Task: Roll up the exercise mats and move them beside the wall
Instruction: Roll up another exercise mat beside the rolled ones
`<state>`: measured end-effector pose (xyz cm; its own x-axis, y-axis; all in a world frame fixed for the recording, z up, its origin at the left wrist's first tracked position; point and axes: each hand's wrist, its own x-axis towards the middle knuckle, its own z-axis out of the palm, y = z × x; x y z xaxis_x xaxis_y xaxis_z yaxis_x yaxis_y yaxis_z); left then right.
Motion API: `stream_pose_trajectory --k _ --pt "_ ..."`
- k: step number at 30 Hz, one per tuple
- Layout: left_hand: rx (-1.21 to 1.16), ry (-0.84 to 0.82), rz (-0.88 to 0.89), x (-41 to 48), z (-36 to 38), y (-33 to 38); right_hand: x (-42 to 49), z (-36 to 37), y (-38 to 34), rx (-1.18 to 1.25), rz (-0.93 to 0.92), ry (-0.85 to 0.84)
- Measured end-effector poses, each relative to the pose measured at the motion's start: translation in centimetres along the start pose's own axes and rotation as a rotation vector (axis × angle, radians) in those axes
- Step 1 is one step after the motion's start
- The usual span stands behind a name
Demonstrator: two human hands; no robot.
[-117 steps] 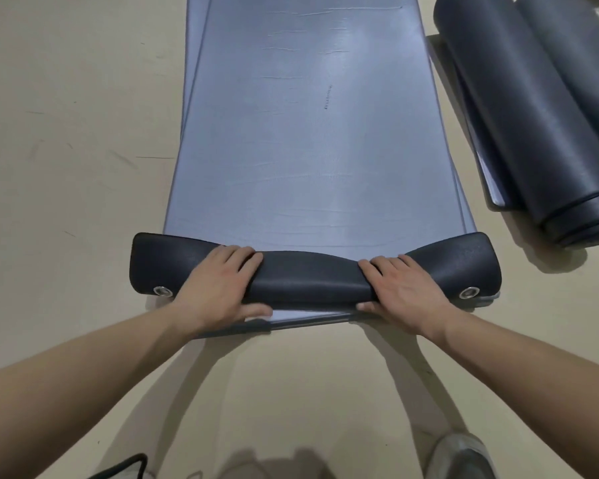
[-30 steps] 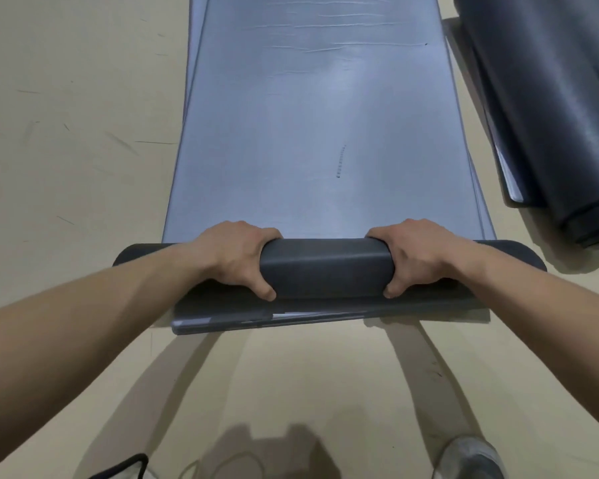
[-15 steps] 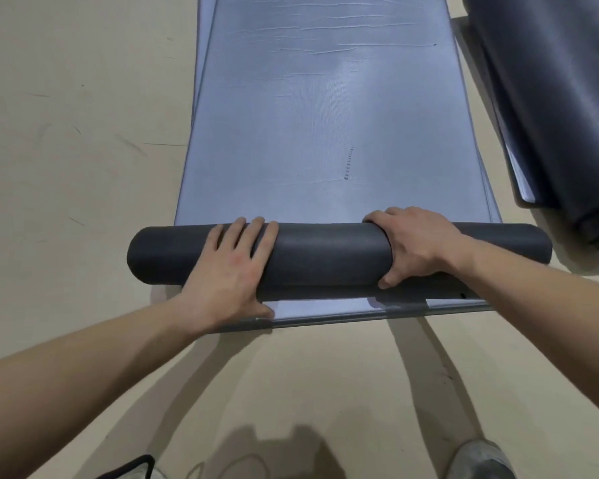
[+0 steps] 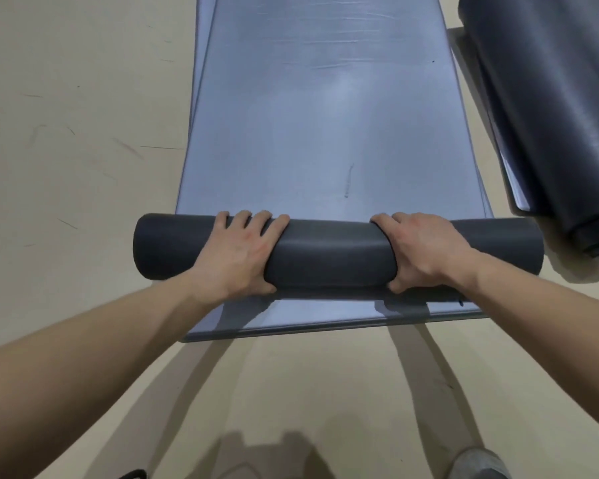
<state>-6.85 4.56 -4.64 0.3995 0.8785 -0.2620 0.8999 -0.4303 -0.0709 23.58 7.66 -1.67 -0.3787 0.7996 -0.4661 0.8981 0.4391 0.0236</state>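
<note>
On the beige floor (image 4: 66, 174), a long blue-grey foam exercise mat (image 4: 325, 115) is spread flat, running away from the camera. Its near end is wound into a thick dark grey roll (image 4: 329, 252) that lies crosswise. The roll is gripped by both hands.

The left hand (image 4: 237, 252) is set left of the roll's middle. Its fingers are draped over the top towards the far side, and its thumb is tucked against the near underside. The right hand (image 4: 419, 252) is placed right of the middle in the same manner, with the fingers curled over the crest and the thumb pressed low on the near face. A bare stretch of the roll is left between the two hands, and both of its ends reach out past the hands and past the edges of the flat part.

Beneath the roll, a second flat mat (image 4: 325, 316) of the same blue-grey colour is seen. Its near edge lies closer to the camera than the roll, and the shadows of the hands fall on it.

To the right, a large dark grey rolled mat (image 4: 550, 133) is laid lengthwise on the floor. Its near end lies close to the right end of the roll, with no contact to be made out. At the bottom right edge, the toe of a grey shoe (image 4: 478, 464) is visible.
</note>
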Motion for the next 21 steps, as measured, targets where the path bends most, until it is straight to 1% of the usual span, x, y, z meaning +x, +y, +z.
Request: stream_pose_trajectory --k 2,3,4,5,8,9,10,11,13,15,17,21 --pt "-0.059 -0.072 0.05 -0.6 -0.2 0.3 -0.6 -0.2 0.3 0.093 -0.015 -0.155" --pt "-0.088 -0.113 0.075 -1.0 -0.2 0.5 -1.0 0.0 0.4 0.118 -0.018 -0.193" --pt "-0.111 -0.162 0.093 -1.0 -0.4 0.4 -1.4 0.6 0.4 0.118 -0.016 -0.185" --pt "-0.137 -0.217 0.099 -0.6 -0.9 0.2 -1.8 1.4 0.1 0.094 -0.005 -0.127" --pt "-0.27 -0.382 0.086 1.7 -2.6 -1.2 -3.4 4.8 -1.3 -0.009 0.051 0.18" --pt "-0.269 -0.399 0.087 2.2 -2.6 -1.3 -3.7 5.6 -1.7 -0.023 0.055 0.258" --pt "-0.232 -0.379 0.077 2.1 -2.5 -1.0 -3.7 5.9 -1.8 -0.028 0.055 0.284" --pt "-0.162 -0.306 0.059 1.6 -2.0 -0.4 -3.4 5.6 -1.6 -0.026 0.05 0.256" --pt "0.013 -0.106 0.012 -0.5 -0.4 1.3 -2.5 3.6 -0.8 0.013 0.032 0.128" --pt "0.06 -0.013 -0.007 -1.2 0.3 2.0 -1.3 1.3 0.0 0.082 0.014 -0.005" --pt "-0.005 -0.022 0.005 0.2 -0.9 1.2 -0.3 -0.7 0.5 0.18 0.015 -0.105" --pt "-0.154 -0.211 0.036 1.8 -3.5 -0.2 0.3 -2.4 1.1 0.331 -0.007 -0.306"
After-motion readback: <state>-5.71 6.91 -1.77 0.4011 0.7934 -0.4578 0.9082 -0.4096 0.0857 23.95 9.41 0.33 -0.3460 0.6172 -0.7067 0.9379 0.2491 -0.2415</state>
